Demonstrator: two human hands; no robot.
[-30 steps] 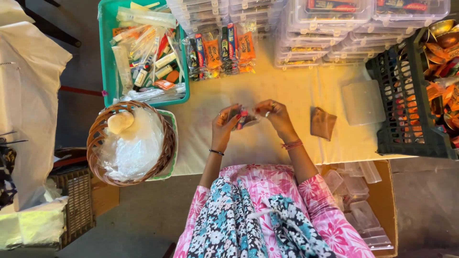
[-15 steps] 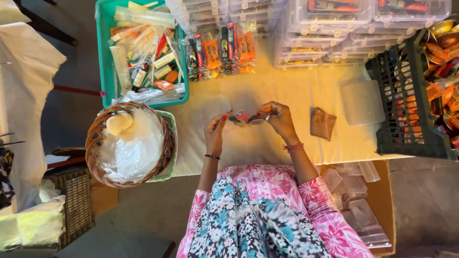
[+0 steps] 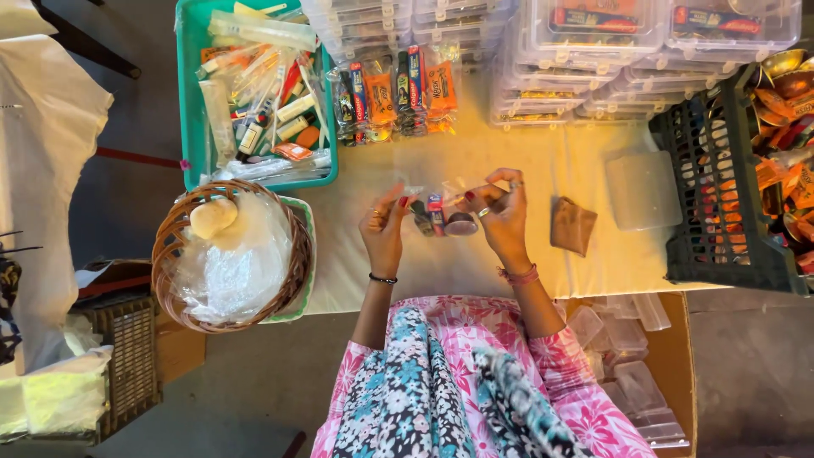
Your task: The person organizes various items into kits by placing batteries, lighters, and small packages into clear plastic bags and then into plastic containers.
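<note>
Both my hands are raised over the cream-covered table (image 3: 475, 161), holding a small clear plastic bag (image 3: 441, 212) between them. The bag holds a few small items, one red and one dark and round. My left hand (image 3: 386, 231) pinches the bag's left end with thumb and fingers. My right hand (image 3: 502, 214) grips its right end, fingers curled around the top. A small brown pouch (image 3: 572, 226) lies on the table just right of my right hand.
A teal tray (image 3: 188, 102) of packets sits at the back left, a wicker basket (image 3: 170, 246) with plastic bags at the left. Stacked clear boxes (image 3: 593, 51) line the back. A black crate (image 3: 721, 195) of wrapped goods stands right. A cardboard box (image 3: 678, 365) of clear containers is below.
My hands have drawn slightly apart, stretching the small bag out between them. They were close together a second ago.
</note>
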